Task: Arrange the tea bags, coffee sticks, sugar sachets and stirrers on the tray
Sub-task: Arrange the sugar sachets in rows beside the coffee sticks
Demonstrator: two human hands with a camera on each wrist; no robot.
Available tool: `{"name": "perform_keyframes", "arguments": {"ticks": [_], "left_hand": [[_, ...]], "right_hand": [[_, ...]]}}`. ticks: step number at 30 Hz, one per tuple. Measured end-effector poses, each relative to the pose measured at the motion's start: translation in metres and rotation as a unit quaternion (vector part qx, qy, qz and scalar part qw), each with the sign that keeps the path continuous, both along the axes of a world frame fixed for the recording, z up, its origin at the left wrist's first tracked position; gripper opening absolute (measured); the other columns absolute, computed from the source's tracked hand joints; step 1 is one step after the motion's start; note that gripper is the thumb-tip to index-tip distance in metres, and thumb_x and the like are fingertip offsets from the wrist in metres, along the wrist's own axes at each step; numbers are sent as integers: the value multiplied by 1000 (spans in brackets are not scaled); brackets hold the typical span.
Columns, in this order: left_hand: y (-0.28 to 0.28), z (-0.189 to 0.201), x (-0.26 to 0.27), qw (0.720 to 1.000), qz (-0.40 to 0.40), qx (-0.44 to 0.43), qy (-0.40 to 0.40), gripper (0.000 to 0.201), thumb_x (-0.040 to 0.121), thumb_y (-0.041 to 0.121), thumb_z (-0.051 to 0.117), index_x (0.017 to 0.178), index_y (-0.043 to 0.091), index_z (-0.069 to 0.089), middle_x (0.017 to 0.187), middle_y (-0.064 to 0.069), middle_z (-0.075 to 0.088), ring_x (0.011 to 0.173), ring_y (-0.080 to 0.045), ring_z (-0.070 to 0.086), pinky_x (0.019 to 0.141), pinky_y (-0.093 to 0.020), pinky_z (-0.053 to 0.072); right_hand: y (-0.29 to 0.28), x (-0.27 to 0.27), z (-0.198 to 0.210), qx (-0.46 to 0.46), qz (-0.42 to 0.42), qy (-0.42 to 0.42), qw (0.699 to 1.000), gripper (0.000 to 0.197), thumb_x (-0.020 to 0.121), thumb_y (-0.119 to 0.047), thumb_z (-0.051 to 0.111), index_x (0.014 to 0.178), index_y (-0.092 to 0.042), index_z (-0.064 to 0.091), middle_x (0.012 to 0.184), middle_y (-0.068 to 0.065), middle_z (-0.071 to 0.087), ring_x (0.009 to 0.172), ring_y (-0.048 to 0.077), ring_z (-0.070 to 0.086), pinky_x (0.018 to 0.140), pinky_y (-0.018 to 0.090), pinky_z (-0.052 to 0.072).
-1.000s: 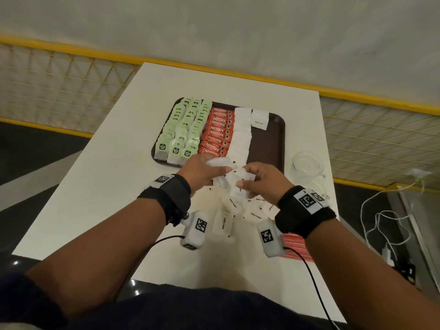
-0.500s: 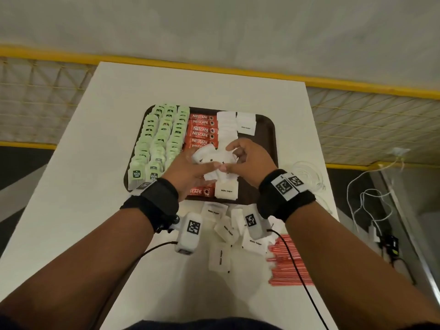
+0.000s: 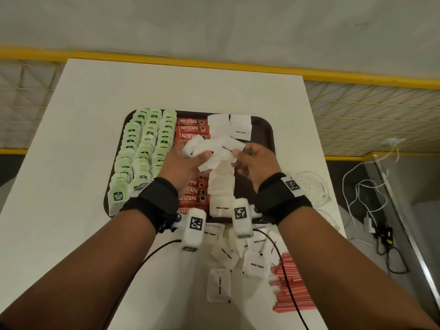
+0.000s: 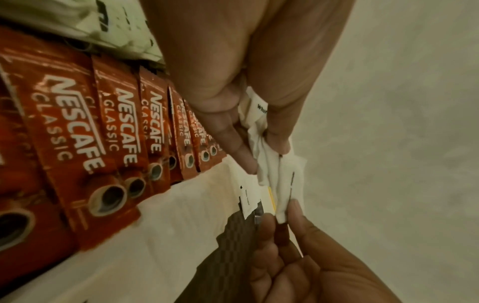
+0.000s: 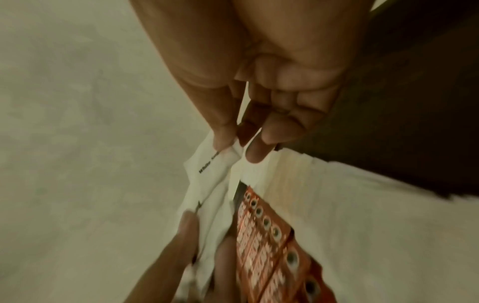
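The dark brown tray holds green tea bags on the left, red coffee sticks beside them and a column of white sugar sachets. Above the tray's middle, my left hand grips a bunch of sugar sachets. My right hand pinches the right end of one sachet from that bunch. In the left wrist view the bunch sits between thumb and fingers. Loose sachets and red stirrers lie on the table near me.
The white table ends at a yellow-railed mesh fence behind and right. A clear glass cup stands right of the tray. White cables and a charger lie on the floor at right.
Both hands have carried the bunch of sachets from the loose pile near me up over the middle of the tray. The right hand now pulls one sachet sideways from the bunch.
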State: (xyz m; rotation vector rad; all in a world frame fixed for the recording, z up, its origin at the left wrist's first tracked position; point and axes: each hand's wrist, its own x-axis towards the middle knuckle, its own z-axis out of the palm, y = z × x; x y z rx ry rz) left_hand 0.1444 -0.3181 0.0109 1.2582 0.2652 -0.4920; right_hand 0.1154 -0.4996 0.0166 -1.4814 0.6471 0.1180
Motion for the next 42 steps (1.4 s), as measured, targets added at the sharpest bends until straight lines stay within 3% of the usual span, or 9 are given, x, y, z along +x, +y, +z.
{"name": "perform_keyframes", "arguments": {"ticks": [8, 13, 17, 22, 25, 29, 31, 35, 42], "left_hand": [[5, -10, 17, 999, 17, 37, 0, 50, 84, 6, 74, 130, 9, 53, 121, -11, 66, 104, -26, 70, 74, -36, 61], [10, -14, 23, 1000, -2, 31, 0, 52, 84, 9, 74, 131, 11, 54, 123, -10, 67, 106, -26, 69, 78, -39, 60], [9, -14, 24, 1000, -5, 30, -2, 51, 84, 9, 74, 131, 10, 54, 123, -11, 67, 106, -26, 69, 79, -40, 60], [6, -10, 25, 1000, -6, 21, -2, 50, 82, 6, 75, 128, 9, 54, 121, -11, 67, 103, -25, 70, 72, -35, 60], [3, -9, 26, 1000, 13, 14, 7, 45, 82, 4, 75, 122, 12, 55, 118, -9, 68, 101, -25, 71, 71, -33, 60], [-5, -10, 28, 999, 41, 3, 13, 50, 81, 4, 77, 125, 8, 54, 119, -14, 68, 100, -28, 71, 74, -37, 60], [-9, -9, 27, 999, 36, 2, 7, 50, 81, 4, 77, 126, 6, 55, 117, -14, 68, 99, -28, 72, 71, -34, 60], [-16, -9, 25, 1000, 19, -3, 0, 40, 85, 7, 73, 122, 7, 56, 115, -13, 69, 101, -28, 71, 70, -33, 60], [-12, -13, 27, 999, 41, 1, 18, 35, 88, 7, 70, 120, 12, 55, 116, -9, 65, 104, -27, 68, 69, -33, 60]], "right_hand": [[-50, 63, -23, -151, -42, 79, 984, 6, 94, -17, 64, 89, -18, 59, 81, 5, 65, 63, 14, 59, 58, 26, 50], [-57, 81, -40, -252, 21, 110, 961, 19, 88, -25, 70, 102, -11, 69, 104, 11, 70, 89, 24, 62, 93, 40, 53], [-60, 86, -44, -306, 29, 103, 946, 23, 87, -28, 71, 103, -13, 69, 107, 2, 67, 92, 18, 59, 84, 25, 45], [-59, 86, -42, -343, 15, 105, 933, 32, 82, -33, 76, 106, -13, 65, 111, 1, 65, 98, 19, 59, 81, 26, 42], [-50, 82, -28, -333, -16, 59, 941, 34, 83, -39, 73, 104, -14, 61, 102, -1, 62, 96, 19, 59, 77, 27, 41], [-23, 68, -8, -220, 124, 25, 967, 38, 84, -52, 68, 90, -15, 64, 92, 1, 68, 69, 12, 55, 68, 29, 46], [-11, 58, -5, -177, 171, 19, 969, 36, 81, -43, 75, 92, -11, 66, 87, 2, 67, 66, 11, 56, 63, 27, 45], [-11, 47, -12, -156, 126, -16, 980, 26, 78, -28, 82, 82, -10, 63, 77, 4, 66, 60, 13, 58, 60, 28, 47], [-43, 45, -26, -151, -39, -7, 988, 16, 87, -21, 74, 91, -8, 64, 74, 4, 65, 54, 12, 56, 53, 26, 48]]}}
